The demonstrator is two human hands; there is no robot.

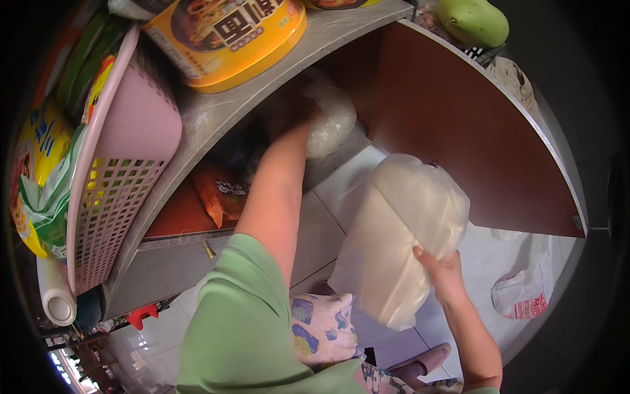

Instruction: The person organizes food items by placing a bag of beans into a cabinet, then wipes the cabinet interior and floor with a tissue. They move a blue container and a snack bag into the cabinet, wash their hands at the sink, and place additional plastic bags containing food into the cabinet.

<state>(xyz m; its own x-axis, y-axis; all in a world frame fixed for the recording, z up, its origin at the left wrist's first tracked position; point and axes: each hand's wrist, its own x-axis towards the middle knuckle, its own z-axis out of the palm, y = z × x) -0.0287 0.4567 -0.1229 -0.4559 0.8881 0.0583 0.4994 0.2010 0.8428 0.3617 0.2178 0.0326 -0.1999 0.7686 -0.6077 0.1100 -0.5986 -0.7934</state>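
Note:
My right hand (445,273) grips the edge of a large translucent plastic bag (408,221), thumb on top. The bag hangs spread over the tiled floor, its contents not distinguishable. My left arm reaches into the open cabinet below the grey countertop (211,115). In the shadow there, my left hand (301,112) is beside or against a clear-white plastic bag (332,120). Its fingers are too dark to make out. An orange-brown food packet (224,192) lies on the cabinet's reddish floor, left of my forearm.
The brown cabinet door (457,128) stands open on the right. A pink plastic basket (123,182) with food packets and a yellow instant-noodle tub (236,44) rest on the countertop. A green gourd (472,22) sits top right. A white printed bag (524,290) lies on the floor.

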